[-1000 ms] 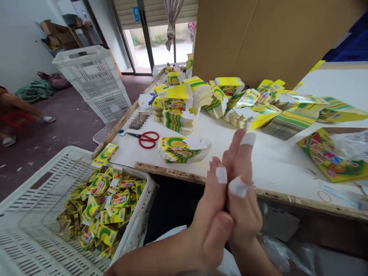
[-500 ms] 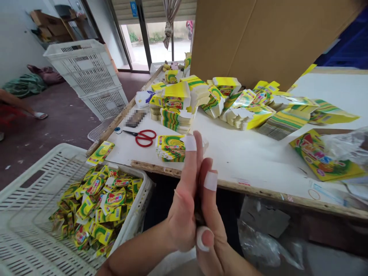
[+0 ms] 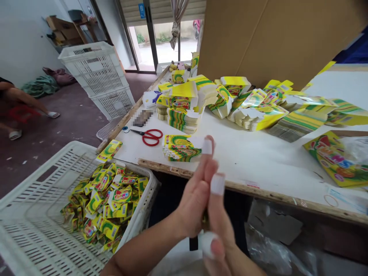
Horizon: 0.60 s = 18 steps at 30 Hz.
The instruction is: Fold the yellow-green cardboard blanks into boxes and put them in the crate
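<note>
Head view: holding left hand (image 3: 191, 205) against right hand (image 3: 220, 211), palms together, impossible to tell if gripping anything, with carton stack (image 3: 178, 147) on bench (image 3: 232, 147) ahead and leftward, nearer left hand, long axis roughly sideways.

red-handled scissors (image 3: 144, 134) lying flat | white crates (image 3: 99, 71) stacked | curtain (image 3: 176, 27) knotted | green bundle (image 3: 40, 86) beside maroon bundle (image 3: 61, 77)

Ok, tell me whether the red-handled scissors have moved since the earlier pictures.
No. The scissors keep the same place and angle against the wooden edge of the table; only the camera's view has shifted.
</note>
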### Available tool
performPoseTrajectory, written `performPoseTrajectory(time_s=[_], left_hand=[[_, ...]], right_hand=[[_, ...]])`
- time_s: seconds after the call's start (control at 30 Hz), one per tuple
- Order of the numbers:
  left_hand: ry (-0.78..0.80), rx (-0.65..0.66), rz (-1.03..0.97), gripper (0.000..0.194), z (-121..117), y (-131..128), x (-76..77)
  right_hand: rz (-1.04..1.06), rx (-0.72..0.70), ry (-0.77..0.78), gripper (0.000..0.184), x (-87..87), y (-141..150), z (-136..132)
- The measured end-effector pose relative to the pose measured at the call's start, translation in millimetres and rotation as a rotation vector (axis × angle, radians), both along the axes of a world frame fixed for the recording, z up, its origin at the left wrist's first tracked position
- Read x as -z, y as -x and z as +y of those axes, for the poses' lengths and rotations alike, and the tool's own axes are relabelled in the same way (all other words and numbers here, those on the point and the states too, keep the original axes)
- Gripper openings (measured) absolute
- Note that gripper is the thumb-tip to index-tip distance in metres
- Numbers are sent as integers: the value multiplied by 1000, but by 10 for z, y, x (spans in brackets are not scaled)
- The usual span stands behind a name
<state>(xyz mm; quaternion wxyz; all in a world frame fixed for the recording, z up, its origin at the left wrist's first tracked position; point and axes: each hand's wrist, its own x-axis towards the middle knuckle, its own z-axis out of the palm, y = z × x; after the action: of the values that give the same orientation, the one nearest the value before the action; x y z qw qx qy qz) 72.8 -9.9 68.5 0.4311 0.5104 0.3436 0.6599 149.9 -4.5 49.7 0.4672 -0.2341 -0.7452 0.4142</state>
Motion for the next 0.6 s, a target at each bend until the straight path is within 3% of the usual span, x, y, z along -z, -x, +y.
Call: performPoseTrajectory(time_s=[0.13, 0.23, 0.37, 0.5, 0.6], left_hand=[[98, 90, -122, 46, -93, -172, 216], [130, 46, -227, 48, -104, -134, 186], [57, -83, -169, 58, 10, 25, 70], [122, -33, -100, 50, -18, -88, 200], [168, 17, -251, 45, -96, -191, 263]], right_hand=[[81, 196, 3, 56, -210, -8, 305], [30, 64, -82, 59, -97, -9, 261], [13, -121, -103, 61, 118, 7, -26], [152, 39, 71, 59, 34, 46, 182], [165, 102, 55, 59, 4, 48, 407]])
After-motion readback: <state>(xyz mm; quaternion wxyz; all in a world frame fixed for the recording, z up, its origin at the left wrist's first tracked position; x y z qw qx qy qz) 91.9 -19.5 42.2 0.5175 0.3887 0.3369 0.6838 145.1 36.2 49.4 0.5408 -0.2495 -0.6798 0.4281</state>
